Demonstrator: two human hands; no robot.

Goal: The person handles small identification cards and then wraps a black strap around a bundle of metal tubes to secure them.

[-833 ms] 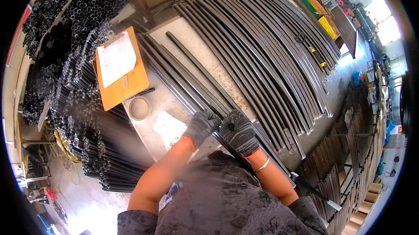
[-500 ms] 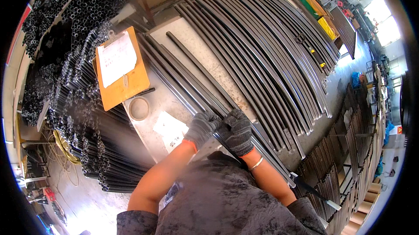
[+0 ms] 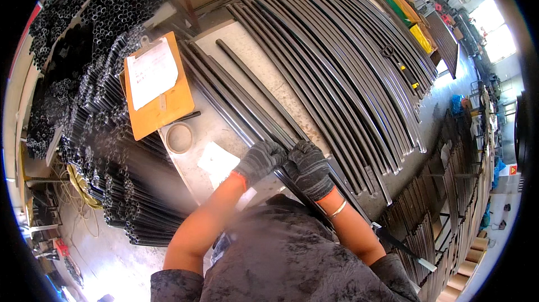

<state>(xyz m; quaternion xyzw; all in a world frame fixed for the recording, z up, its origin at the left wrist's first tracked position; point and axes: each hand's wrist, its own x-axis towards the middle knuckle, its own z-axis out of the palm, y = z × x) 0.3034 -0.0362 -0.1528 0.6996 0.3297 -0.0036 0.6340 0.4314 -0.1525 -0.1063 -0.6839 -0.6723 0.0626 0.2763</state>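
My two hands wear dark grey knitted work gloves with orange cuffs and meet over a small group of long dark metal tubes (image 3: 241, 112). My left hand (image 3: 260, 161) is closed, its fingers curled over a tube. Close against it, my right hand (image 3: 308, 170) is also closed round the tubes, knuckles up. The fingertips of both hands are tucked out of sight. The tubes run from the upper left, under my hands, toward the lower right. Beside my left wrist a white paper slip (image 3: 218, 159) with handwriting lies on the pale table (image 3: 193, 174).
An orange clipboard (image 3: 184, 101) with a paper sheet and a tape roll (image 3: 179, 137) lie left of the tubes. A wide row of metal tubes (image 3: 337, 72) spreads to the right. Stacked tube bundles (image 3: 106, 128) fill the left; more racked tubes (image 3: 415, 218) stand lower right.
My right hand has turned slightly and shifted a little down and right. My left hand has moved only slightly and stays on the tubes.
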